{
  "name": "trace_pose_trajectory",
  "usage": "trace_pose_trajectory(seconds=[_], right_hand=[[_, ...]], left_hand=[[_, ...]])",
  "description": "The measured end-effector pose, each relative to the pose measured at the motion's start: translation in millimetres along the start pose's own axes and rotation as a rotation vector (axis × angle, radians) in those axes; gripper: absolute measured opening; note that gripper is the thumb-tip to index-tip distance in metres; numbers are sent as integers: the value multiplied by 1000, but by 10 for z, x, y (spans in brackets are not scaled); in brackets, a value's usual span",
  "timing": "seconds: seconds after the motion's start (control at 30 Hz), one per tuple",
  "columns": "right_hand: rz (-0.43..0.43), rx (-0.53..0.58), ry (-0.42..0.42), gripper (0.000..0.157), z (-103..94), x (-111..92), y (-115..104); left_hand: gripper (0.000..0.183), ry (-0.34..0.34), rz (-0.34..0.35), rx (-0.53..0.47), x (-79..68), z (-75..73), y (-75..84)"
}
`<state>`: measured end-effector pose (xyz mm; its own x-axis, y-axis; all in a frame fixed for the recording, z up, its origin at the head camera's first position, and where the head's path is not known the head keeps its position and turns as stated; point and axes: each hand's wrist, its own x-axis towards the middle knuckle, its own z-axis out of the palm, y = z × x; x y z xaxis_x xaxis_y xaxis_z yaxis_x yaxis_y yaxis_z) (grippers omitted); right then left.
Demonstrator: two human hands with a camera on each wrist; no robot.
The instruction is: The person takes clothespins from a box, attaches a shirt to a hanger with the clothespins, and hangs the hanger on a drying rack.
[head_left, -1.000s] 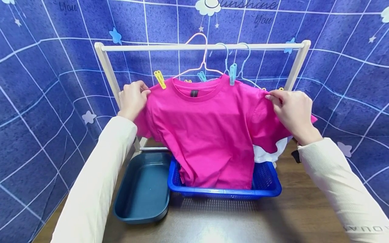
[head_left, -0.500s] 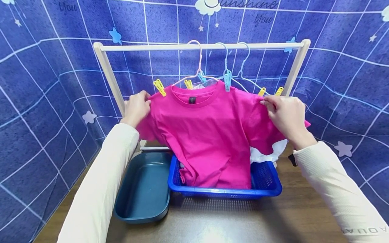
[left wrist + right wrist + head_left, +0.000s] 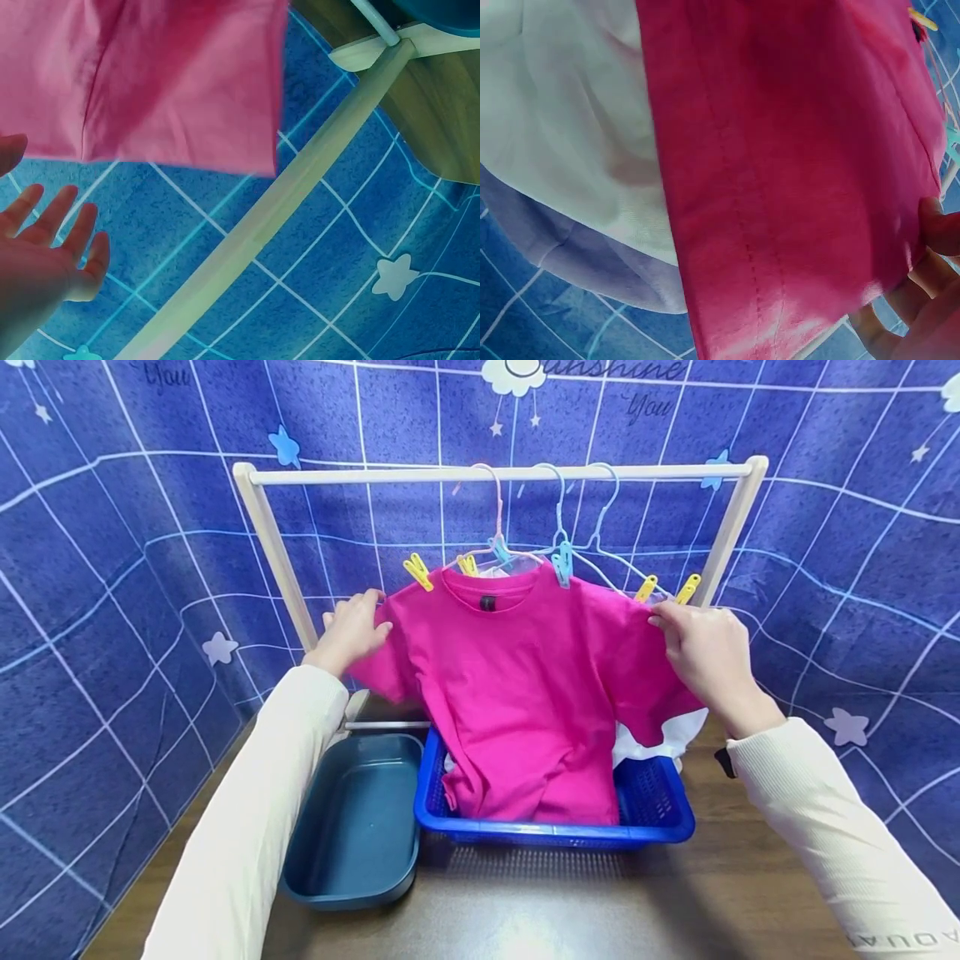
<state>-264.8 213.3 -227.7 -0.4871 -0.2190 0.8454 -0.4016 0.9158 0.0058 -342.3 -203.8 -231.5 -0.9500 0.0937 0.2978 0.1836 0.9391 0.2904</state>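
Note:
A pink T-shirt (image 3: 517, 677) hangs from a pink hanger (image 3: 498, 510) on the rack's bar. A yellow clothespin (image 3: 417, 572) sits at one shoulder and a blue clothespin (image 3: 562, 564) at the other. My left hand (image 3: 350, 628) is beside the sleeve on the left. In the left wrist view its fingers (image 3: 54, 217) are spread, apart from the pink cloth. On the other side my right hand (image 3: 708, 652) pinches the top of the sleeve between thumb and fingers. The shirt's lower part hangs in front of or into the blue basket (image 3: 555, 835); I cannot tell which.
A wooden rack with a white bar (image 3: 360, 476) holds two blue hangers (image 3: 600, 527) behind the shirt. White clothing (image 3: 660, 739) shows behind the sleeve on the right. A dark teal tub (image 3: 356, 818) stands left of the basket on the wooden table (image 3: 540, 910).
The shirt and hanger have come down, and the hanger's hook now sits on the bar. My left hand has let go of its sleeve; the right hand keeps its pinch.

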Motion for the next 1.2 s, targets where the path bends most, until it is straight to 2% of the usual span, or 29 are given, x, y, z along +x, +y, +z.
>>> trace_pose_trajectory(seconds=[0.3, 0.47, 0.63, 1.0, 1.1, 1.2], right_hand=[[-8, 34, -22, 11, -51, -36, 5], [16, 63, -55, 13, -149, -99, 19], [60, 81, -38, 17, -250, -203, 88], [120, 162, 15, 22, -420, -685, 330], [123, 174, -21, 28, -433, -859, 411], [117, 152, -106, 38, -417, -1041, 483]], left_hand=[[47, 11, 16, 47, -123, 11, -71], [44, 42, 44, 72, -255, 28, -133], [42, 84, 70, 103, -414, 61, -187], [43, 139, 84, 142, -889, 193, -276], [45, 154, 91, 159, -1025, 268, -296], [48, 150, 94, 191, -1165, 338, -313]])
